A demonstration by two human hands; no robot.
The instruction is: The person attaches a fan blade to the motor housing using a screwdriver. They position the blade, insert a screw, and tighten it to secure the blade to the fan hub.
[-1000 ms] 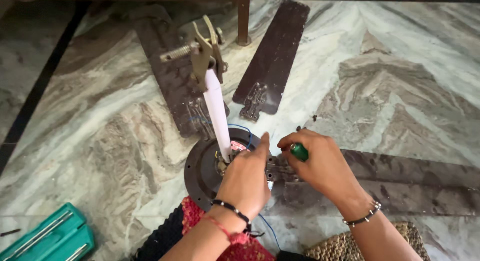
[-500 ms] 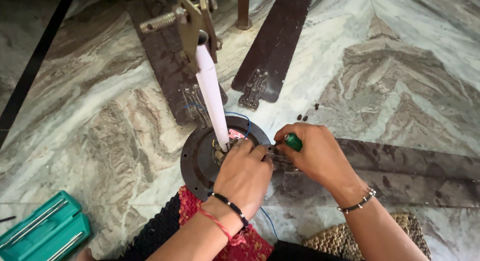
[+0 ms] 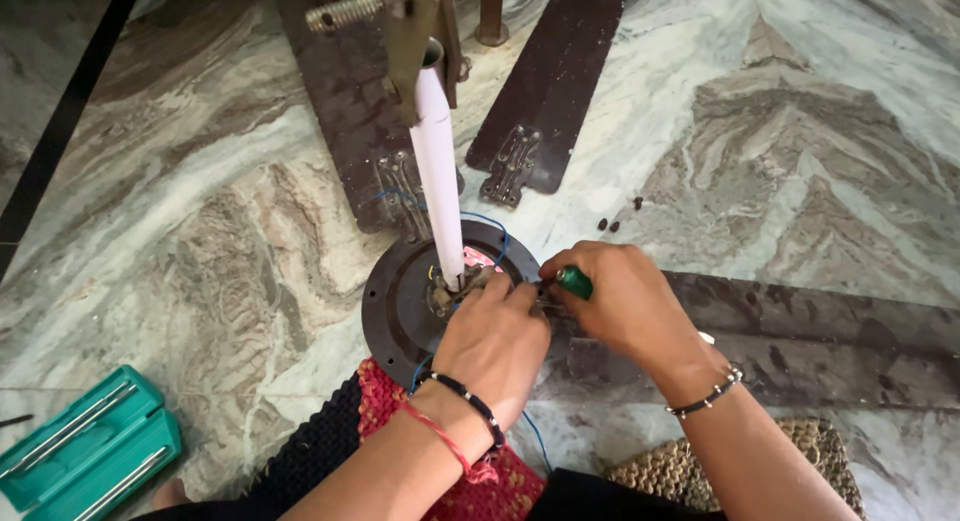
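1. Gripping a green-handled screwdriver (image 3: 574,282), the right hand (image 3: 618,306) is curled tight round the handle, so only its green end shows; the shaft is hidden, and the tool seems to point left toward the fan motor's centre.
2. The left hand (image 3: 492,343) rests palm-down on the dark round fan motor (image 3: 400,306), fingers bent and pressed against the hub; whether it pinches anything I cannot tell.
3. The motor lies flat on the marble floor (image 3: 200,231), just ahead of a red-and-black woven mat (image 3: 380,421).
4. A white downrod (image 3: 438,171) rises from the hub, its long axis leaning away from the person, with a metal bracket at its far end.
5. One dark fan blade (image 3: 800,336) runs rightward from the motor along the floor, under the right hand.
6. Two loose blades (image 3: 550,91) lie beyond the motor, long axes running away from the person.
7. A teal tool case (image 3: 85,451) sits open at the lower left of the floor.
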